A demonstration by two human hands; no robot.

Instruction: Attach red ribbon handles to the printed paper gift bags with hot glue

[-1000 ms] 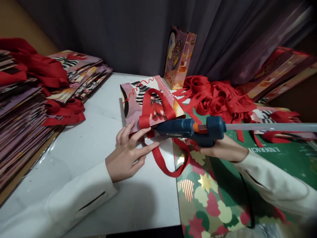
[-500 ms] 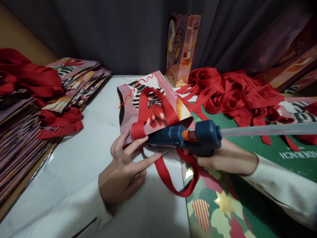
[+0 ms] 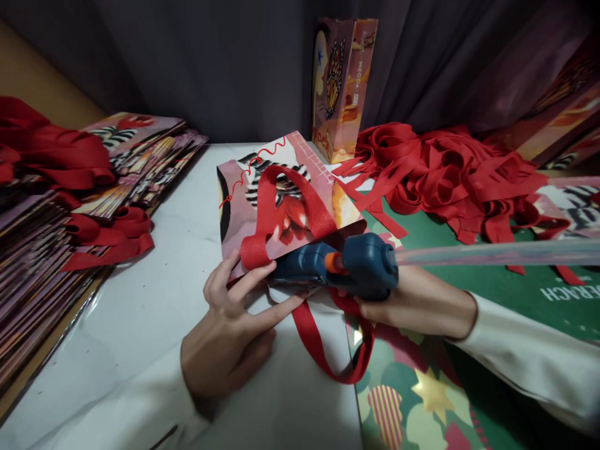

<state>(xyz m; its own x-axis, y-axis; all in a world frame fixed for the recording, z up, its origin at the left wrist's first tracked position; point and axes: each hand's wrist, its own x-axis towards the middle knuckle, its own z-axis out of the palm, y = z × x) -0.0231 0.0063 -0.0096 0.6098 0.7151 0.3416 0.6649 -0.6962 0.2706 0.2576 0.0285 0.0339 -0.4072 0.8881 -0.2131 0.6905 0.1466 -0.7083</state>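
A pink printed paper bag (image 3: 234, 215) with red ribbon handles lies on the white table, its mouth towards me. My left hand (image 3: 232, 331) holds the bag's mouth apart with spread fingers, some at the upper edge by the folded ribbon end (image 3: 253, 251), another along the lower panel. In my right hand (image 3: 407, 303) is a dark blue glue gun (image 3: 368, 265) with an orange part, and a long clear glue stick (image 3: 492, 253) runs out of its back. The gun's nozzle is hidden inside the bag. One ribbon loop (image 3: 312, 337) hangs below the mouth.
Stacks of flat printed bags (image 3: 32, 287) with red ribbons (image 3: 51, 140) on top fill the left side. An upright bag (image 3: 344, 94) stands at the back, beside a heap of red ribbons (image 3: 445, 169). A green printed sheet (image 3: 506, 306) covers the table's right side.
The glue gun and my right hand have shifted left, the nozzle end going further into the bag's mouth. My left hand keeps nearly the same place on the bag.
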